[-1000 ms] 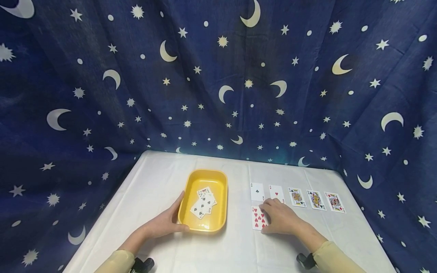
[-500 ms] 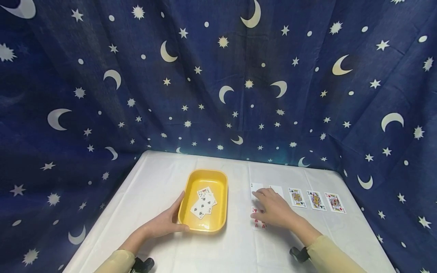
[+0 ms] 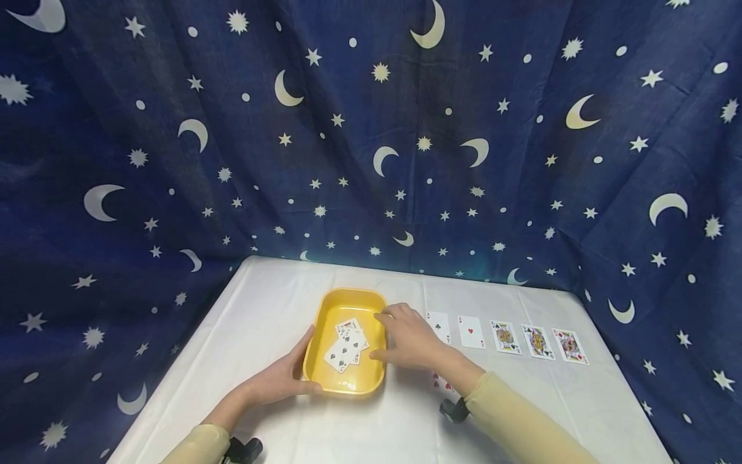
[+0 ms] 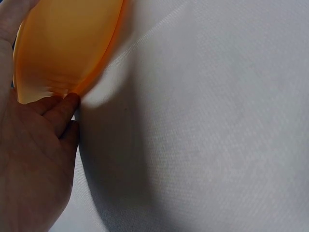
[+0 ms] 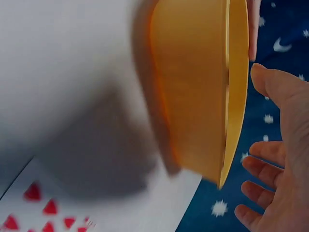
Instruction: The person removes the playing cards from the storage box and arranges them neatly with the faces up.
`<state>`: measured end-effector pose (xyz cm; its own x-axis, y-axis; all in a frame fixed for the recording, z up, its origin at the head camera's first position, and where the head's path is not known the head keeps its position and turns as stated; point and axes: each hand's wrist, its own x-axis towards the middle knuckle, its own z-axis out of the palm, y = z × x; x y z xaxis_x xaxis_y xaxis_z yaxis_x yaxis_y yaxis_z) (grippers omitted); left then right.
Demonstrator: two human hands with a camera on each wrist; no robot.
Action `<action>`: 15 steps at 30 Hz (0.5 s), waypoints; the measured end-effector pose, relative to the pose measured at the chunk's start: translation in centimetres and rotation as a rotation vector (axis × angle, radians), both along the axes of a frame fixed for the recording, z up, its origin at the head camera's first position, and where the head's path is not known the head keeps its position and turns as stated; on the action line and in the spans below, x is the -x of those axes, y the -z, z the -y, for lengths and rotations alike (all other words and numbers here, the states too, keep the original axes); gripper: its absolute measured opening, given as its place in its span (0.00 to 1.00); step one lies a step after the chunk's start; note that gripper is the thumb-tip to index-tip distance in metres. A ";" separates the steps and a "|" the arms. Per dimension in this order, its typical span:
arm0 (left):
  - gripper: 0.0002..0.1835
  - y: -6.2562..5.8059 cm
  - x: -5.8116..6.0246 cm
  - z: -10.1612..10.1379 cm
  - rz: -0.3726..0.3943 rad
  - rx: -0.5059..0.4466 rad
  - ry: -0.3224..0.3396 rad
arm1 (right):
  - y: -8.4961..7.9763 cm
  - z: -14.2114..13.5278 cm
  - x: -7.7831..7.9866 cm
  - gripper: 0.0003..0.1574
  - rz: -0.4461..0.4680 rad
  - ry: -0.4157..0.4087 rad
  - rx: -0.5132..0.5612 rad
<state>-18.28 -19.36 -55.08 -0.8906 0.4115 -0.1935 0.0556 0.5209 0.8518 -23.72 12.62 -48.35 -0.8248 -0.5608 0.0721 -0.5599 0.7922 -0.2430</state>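
Note:
A yellow tray [image 3: 371, 380] stands on the table with a few overlapping playing cards [image 3: 344, 350] inside, a spade card uppermost. My left hand [image 3: 281, 377] holds the tray at its near left side, fingers and thumb spread around the corner; in the left wrist view the fingertips [image 4: 72, 99] touch its yellow wall. My right hand [image 3: 413, 338] hovers at the tray's right rim. In the right wrist view its fingers [image 5: 263, 171] are loosely bent, with nothing seen between them. A hearts card [image 3: 443, 382] lies beneath the right forearm, mostly hidden.
Right of the tray, a row of face-up cards includes an ace of clubs [image 3: 438, 325], an ace of hearts [image 3: 471, 332] and several face cards [image 3: 538, 341]. A white cloth covers the table [image 3: 278, 290]. Behind hangs a dark blue star-and-moon curtain [image 3: 348, 161].
My right hand has moved left from the hearts card to the tray's right rim, uncovering the two aces. The left hand and tray have stayed in place.

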 end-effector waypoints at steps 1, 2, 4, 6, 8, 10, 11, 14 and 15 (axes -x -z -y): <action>0.69 0.0 0.0 0.0 0.002 0.000 0.001 | 0.0 0.6 0.0 0.51 -0.002 -0.020 -0.008; 0.69 0.0 0.0 0.0 -0.003 -0.003 0.004 | 0.0 1.1 0.0 0.51 0.002 -0.033 -0.015; 0.69 0.1 0.1 0.1 -0.014 -0.005 0.010 | 0.2 2.1 0.0 0.51 0.011 -0.054 -0.033; 0.68 0.1 0.1 0.1 -0.023 -0.008 0.019 | 0.4 3.0 0.1 0.51 0.017 -0.063 -0.052; 0.68 0.1 0.1 0.1 -0.026 -0.009 0.024 | 0.6 3.8 0.1 0.51 0.022 -0.063 -0.067; 0.68 0.0 0.1 0.1 -0.025 -0.012 0.027 | 0.9 4.4 0.2 0.50 0.020 -0.061 -0.094; 0.68 0.0 0.1 0.1 -0.022 -0.014 0.028 | 0.9 4.7 0.3 0.49 0.018 -0.059 -0.110; 0.67 -0.1 0.1 0.1 -0.016 -0.007 0.023 | 1.1 5.6 0.3 0.47 0.016 -0.049 -0.167; 0.67 -0.1 0.1 0.1 -0.014 -0.004 0.021 | 1.3 5.8 0.4 0.48 0.016 -0.043 -0.188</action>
<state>-18.35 -19.49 -55.01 -0.8845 0.4306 -0.1794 0.0782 0.5161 0.8530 -24.11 6.78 -49.61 -0.8000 -0.5979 -0.0500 -0.5915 0.7999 -0.1016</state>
